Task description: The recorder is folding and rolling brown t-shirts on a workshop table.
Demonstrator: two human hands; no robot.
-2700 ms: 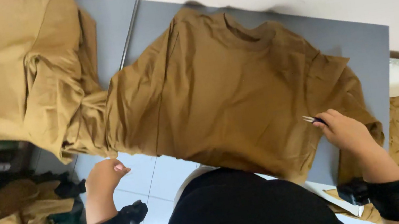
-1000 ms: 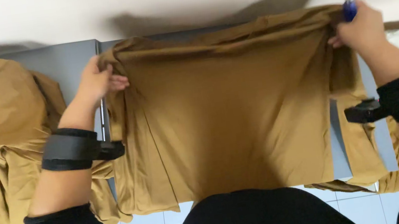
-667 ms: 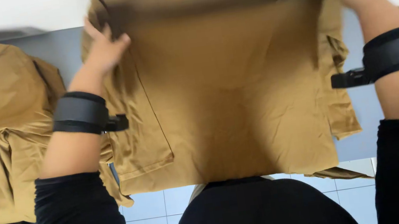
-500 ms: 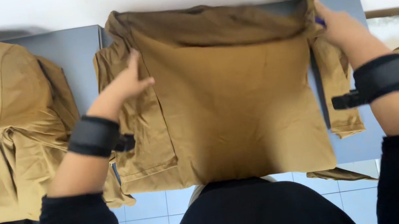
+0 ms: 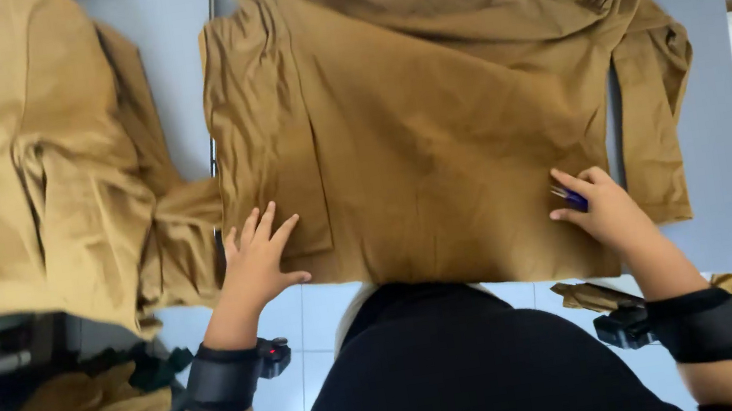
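a grey surface (image 5: 697, 44) carries a brown shirt (image 5: 440, 119) spread flat, with a pile of tan cloth (image 5: 16, 159) just beside it. the left hand (image 5: 256, 259) rests open, fingers spread, on the shirt's near edge. the right hand (image 5: 603, 206) presses the shirt, curled around a small blue tool (image 5: 573, 197).

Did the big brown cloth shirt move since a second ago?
Yes. The brown cloth shirt was held up in the air by both hands; now it lies spread flat on the grey table.

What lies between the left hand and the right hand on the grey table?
In the head view, only the brown shirt lies between left hand and right hand.
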